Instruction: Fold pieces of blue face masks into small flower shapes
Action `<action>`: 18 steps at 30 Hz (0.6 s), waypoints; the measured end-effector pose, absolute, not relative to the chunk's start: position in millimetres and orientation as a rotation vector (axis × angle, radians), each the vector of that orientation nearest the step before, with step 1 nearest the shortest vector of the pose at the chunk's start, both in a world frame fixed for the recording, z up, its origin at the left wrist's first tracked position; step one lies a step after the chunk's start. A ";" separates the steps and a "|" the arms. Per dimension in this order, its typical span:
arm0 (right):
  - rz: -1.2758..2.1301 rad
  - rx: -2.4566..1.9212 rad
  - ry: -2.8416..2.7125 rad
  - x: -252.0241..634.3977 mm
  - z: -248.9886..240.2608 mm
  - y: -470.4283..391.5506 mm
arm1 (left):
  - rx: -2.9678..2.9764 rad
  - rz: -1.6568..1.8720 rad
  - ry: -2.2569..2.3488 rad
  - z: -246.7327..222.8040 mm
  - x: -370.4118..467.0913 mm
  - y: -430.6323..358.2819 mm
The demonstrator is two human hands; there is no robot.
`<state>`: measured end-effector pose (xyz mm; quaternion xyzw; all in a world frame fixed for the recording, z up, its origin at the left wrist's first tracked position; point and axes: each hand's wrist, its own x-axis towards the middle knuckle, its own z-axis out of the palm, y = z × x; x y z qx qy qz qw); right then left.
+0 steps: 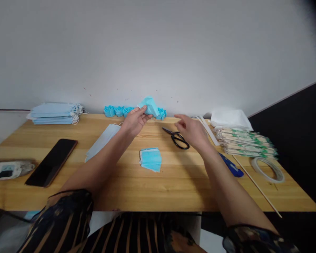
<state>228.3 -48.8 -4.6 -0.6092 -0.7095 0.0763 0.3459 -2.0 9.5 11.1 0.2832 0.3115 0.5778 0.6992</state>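
Note:
My left hand (136, 120) pinches a blue piece of face-mask fabric (150, 106) between thumb and fingers, raised in front of the wall. My right hand (192, 131) hovers to the right, holding nothing I can see. Its forefinger and thumb point left and stand slightly apart; the other fingers are curled. Just left of that hand lie black-handled scissors (177, 137). Below and between my hands sits a small stack of cut blue fabric pieces (150, 160). Behind the left hand, a row of blue fabric roses (119, 111) runs along the wall, partly hidden.
A face mask (103, 141) lies under my left forearm. Stacked masks (52, 113) and a phone (52, 162) are at left. On the right are wrapped sticks (246, 143), a white bag (230, 119), white strips (208, 130), a blue cutter (231, 165), a tape roll (268, 170) and a thin stick (257, 187).

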 end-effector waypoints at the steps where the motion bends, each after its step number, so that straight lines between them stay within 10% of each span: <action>1: 0.128 -1.680 -1.931 238.6 -15.4 -53.3 | 0.591 1.288 0.702 10.5 -2.6 10.5; 11: 0.157 -1.771 -1.962 239.5 -57.6 -67.8 | 0.462 1.300 0.747 5.8 -5.0 14.7; 18: 1.051 -1.220 -1.367 205.6 -2.6 -54.2 | 0.438 1.322 0.728 8.9 -8.1 17.8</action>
